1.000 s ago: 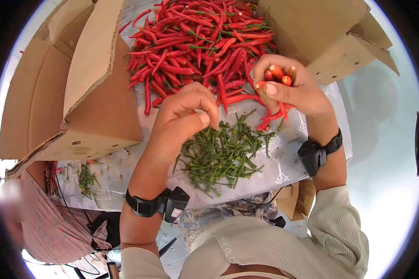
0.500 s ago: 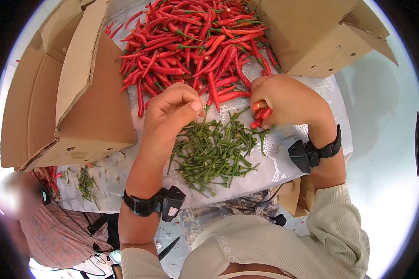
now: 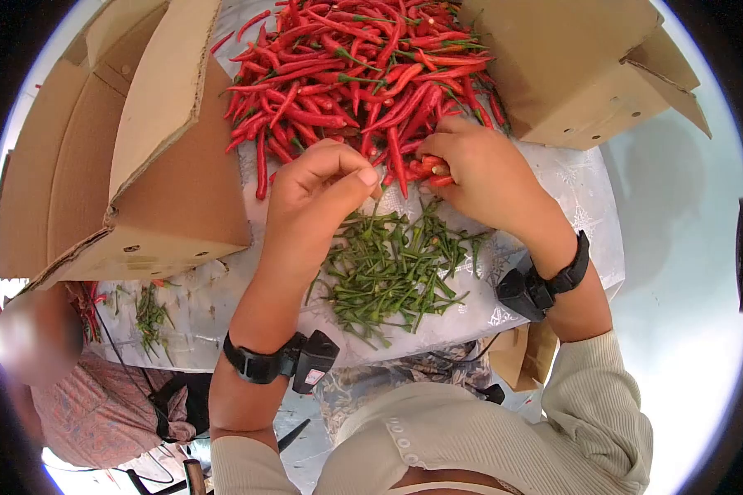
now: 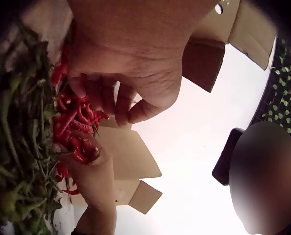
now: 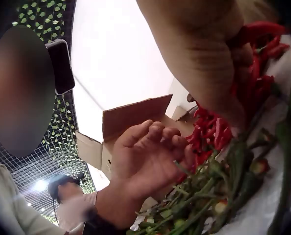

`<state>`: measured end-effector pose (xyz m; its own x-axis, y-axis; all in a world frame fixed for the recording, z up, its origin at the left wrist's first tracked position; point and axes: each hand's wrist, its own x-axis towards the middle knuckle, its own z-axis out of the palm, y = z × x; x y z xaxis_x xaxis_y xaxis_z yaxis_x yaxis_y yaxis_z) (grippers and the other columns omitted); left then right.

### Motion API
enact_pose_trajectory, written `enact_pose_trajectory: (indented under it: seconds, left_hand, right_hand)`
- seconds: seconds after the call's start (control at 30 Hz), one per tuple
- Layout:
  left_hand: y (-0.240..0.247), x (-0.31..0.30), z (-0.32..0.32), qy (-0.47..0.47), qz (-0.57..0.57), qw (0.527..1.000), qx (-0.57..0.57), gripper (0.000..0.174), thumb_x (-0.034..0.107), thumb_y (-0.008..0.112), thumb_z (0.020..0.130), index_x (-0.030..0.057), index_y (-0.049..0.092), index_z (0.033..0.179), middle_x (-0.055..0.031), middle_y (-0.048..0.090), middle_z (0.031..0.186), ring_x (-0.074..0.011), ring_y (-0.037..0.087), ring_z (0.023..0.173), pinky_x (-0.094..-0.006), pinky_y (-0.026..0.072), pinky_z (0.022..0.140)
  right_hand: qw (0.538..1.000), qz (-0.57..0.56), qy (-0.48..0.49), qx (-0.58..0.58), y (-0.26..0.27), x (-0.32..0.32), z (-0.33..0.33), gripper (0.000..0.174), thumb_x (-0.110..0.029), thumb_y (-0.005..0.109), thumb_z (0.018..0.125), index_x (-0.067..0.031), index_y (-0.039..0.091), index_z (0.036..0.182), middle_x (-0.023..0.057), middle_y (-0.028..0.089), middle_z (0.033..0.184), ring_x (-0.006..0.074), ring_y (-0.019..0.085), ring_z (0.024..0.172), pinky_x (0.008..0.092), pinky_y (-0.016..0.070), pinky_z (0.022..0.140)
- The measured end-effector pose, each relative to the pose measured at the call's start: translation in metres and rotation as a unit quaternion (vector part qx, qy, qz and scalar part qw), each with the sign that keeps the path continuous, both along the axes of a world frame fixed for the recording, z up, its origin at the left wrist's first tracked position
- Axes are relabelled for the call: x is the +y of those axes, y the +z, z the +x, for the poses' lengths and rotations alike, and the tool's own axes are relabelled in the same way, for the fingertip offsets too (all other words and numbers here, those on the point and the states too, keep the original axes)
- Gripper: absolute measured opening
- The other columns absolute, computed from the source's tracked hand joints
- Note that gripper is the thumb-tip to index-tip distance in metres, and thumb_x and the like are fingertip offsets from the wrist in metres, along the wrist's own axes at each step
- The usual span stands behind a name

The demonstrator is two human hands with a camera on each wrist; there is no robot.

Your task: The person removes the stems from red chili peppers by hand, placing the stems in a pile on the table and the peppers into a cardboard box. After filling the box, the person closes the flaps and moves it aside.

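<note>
My right hand (image 3: 483, 169) holds several red chilies (image 3: 436, 172) in its palm, their stemless ends showing. Its fingertips are at the near edge of a big heap of red chilies (image 3: 330, 74). In the right wrist view, long red chilies (image 5: 255, 73) show by those fingers. My left hand (image 3: 314, 194) hovers at the heap's front left, fingers loosely curled and thumb close to the index finger. No chili shows in it in the left wrist view. Below both hands lies a pile of green chili stems (image 3: 392, 276) on the patterned white tablecloth (image 3: 504, 285).
An open cardboard box (image 3: 165, 194) stands at the left, with another cardboard box (image 3: 565, 82) at the back right. Beyond the left box, a smaller scatter of stems (image 3: 150, 318) lies near another person (image 3: 99, 412). A small carton (image 3: 524, 355) is below the table's front edge.
My right hand has turned over from its raised, palm-up hold and moved left to the heap's near edge, still gripping chilies. The left hand stays almost in place.
</note>
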<state>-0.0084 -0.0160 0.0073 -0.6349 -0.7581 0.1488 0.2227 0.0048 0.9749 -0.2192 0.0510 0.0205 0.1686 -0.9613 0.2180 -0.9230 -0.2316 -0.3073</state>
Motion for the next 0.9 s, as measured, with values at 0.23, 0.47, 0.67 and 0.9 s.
enact_pose_trajectory:
  seconds: [0.23,0.47,0.67,0.9]
  left_hand:
    - [-0.004,0.008,-0.008,0.211,-0.398,0.858,-0.248,0.014,0.012,0.075,0.073,0.0046,0.065,0.078,-0.0073,0.055,0.086,-0.0233,0.057,0.082,-0.0349,0.0455,0.072]
    - [-0.011,0.012,-0.016,0.136,-0.423,0.813,-0.376,0.014,0.012,0.076,0.069,0.007,0.067,0.079,-0.0086,0.054,0.088,-0.029,0.053,0.091,-0.0419,0.0442,0.079]
    - [-0.001,0.014,-0.014,0.216,-0.468,0.815,-0.265,0.012,0.009,0.072,0.073,0.0056,0.066,0.083,-0.0087,0.058,0.09,-0.0288,0.056,0.088,-0.0392,0.0437,0.078]
    - [0.0,0.011,-0.009,0.227,-0.526,0.792,-0.211,0.015,0.008,0.072,0.072,0.0089,0.067,0.085,-0.0041,0.062,0.084,-0.0258,0.057,0.084,-0.0391,0.0418,0.078]
  right_hand:
    - [0.991,0.063,-0.011,-0.115,0.012,0.004,-0.007,0.024,-0.012,0.076,0.073,-0.0004,0.064,0.09,0.0142,0.066,0.084,0.03,0.066,0.081,0.0383,0.0507,0.07]
    - [0.924,0.068,-0.089,-0.367,0.015,-0.004,-0.008,0.024,-0.004,0.077,0.079,0.0026,0.059,0.094,0.0016,0.066,0.088,0.0084,0.062,0.09,0.0238,0.0499,0.079]
    - [0.93,0.033,-0.081,-0.356,0.016,0.003,-0.001,0.025,-0.002,0.078,0.076,-0.0012,0.056,0.088,0.0014,0.064,0.084,0.0075,0.059,0.082,0.023,0.0493,0.077]
    - [0.931,0.017,-0.002,-0.365,0.015,0.007,0.014,0.028,-0.003,0.079,0.073,-0.0045,0.059,0.091,0.0012,0.064,0.082,0.0096,0.058,0.077,0.0259,0.0484,0.071]
